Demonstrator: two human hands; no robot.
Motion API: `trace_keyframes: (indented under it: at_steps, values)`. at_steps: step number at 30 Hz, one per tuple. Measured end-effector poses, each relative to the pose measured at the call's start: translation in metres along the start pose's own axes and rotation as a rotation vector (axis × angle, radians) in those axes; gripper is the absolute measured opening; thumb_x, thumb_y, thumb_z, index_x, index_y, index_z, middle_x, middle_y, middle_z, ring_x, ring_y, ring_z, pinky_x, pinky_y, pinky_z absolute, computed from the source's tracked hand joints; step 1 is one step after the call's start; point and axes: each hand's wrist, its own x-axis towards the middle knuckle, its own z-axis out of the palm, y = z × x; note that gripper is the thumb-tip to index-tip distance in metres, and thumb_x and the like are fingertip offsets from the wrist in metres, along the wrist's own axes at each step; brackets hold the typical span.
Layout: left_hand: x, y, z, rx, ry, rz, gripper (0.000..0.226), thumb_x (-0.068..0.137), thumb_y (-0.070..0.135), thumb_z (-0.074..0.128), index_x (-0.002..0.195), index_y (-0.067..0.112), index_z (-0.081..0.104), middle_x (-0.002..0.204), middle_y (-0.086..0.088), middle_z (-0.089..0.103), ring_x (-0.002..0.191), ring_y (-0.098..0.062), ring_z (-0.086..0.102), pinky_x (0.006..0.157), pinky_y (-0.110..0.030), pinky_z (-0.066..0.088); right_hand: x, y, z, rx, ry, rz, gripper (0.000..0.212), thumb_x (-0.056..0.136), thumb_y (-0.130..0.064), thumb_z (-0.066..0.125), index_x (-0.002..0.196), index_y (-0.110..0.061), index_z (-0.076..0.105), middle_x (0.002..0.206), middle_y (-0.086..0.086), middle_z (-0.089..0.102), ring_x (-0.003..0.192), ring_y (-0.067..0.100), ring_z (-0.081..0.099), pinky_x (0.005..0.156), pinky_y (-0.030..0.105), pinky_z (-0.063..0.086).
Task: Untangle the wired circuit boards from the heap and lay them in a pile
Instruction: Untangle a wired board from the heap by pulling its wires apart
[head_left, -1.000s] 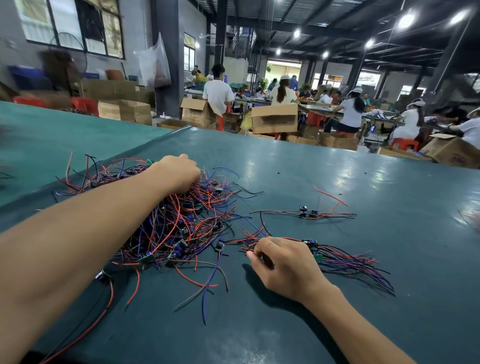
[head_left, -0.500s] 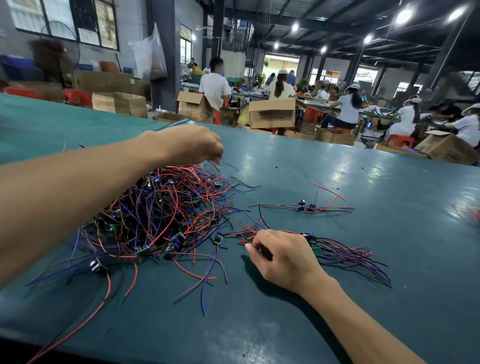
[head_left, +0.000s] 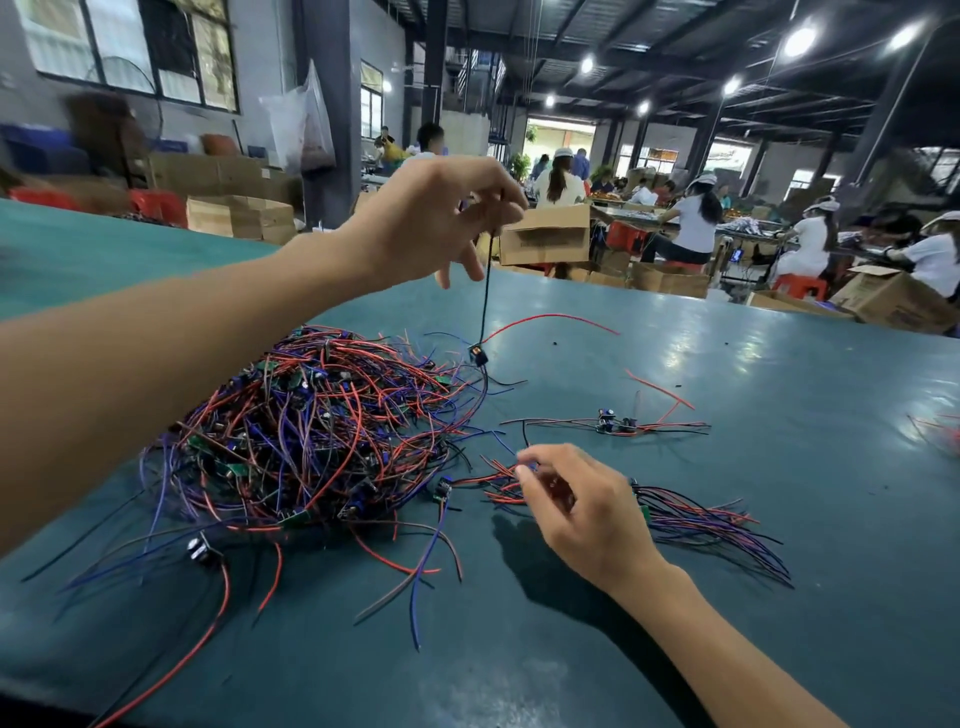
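Head view: left hand (head_left: 436, 218) is pinching a black wire, dangling one board (head_left: 477, 355) just above the heap's (head_left: 322, 431) far edge, its lower wires trailing into the tangle. Right hand (head_left: 576, 512) is curling over the pile (head_left: 701, 519); can't tell if it's gripping. Extraction step; next probably needs a higher pull, then laying it on the pile.

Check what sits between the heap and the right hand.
Head view: between heap and right hand lies a small board on the table, red and black wires running from it toward the hand.
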Motion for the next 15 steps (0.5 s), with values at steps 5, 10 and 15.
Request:
trace_keyframes:
  at_steps: [5, 10, 15]
  values:
    - [-0.003, 0.011, 0.0, -0.316, 0.147, -0.127, 0.023, 0.102, 0.018, 0.06, 0.116, 0.001, 0.064, 0.091, -0.019, 0.065, 0.063, -0.028, 0.075, 0.038, -0.036, 0.054, 0.031, -0.011, -0.016, 0.198, 0.136, 0.232, 0.033, 0.087, -0.041, 0.07, 0.115, -0.023, 0.071, 0.1, -0.01, 0.065, 0.072, 0.012, 0.061, 0.055, 0.021, 0.044]
    - [-0.002, 0.021, 0.012, -0.59, 0.274, -0.282, 0.019, 0.101, 0.017, 0.06, 0.111, 0.001, 0.064, 0.088, -0.016, 0.063, 0.068, -0.034, 0.075, 0.041, -0.032, 0.056, 0.06, -0.041, -0.012, 0.409, 0.053, 0.283, 0.033, 0.081, -0.044, 0.078, 0.108, -0.027, 0.076, 0.1, -0.011, 0.072, 0.072, 0.006, 0.062, 0.059, 0.024, 0.047]
    - [-0.008, 0.021, 0.028, -0.715, 0.343, -0.403, 0.02, 0.101, 0.017, 0.06, 0.117, 0.006, 0.061, 0.093, -0.016, 0.067, 0.073, -0.031, 0.076, 0.047, -0.032, 0.058, 0.076, -0.052, -0.011, 0.716, -0.009, 0.307, 0.011, 0.089, -0.018, 0.075, 0.099, -0.016, 0.08, 0.078, -0.004, 0.076, 0.07, 0.006, 0.065, 0.068, 0.016, 0.049]
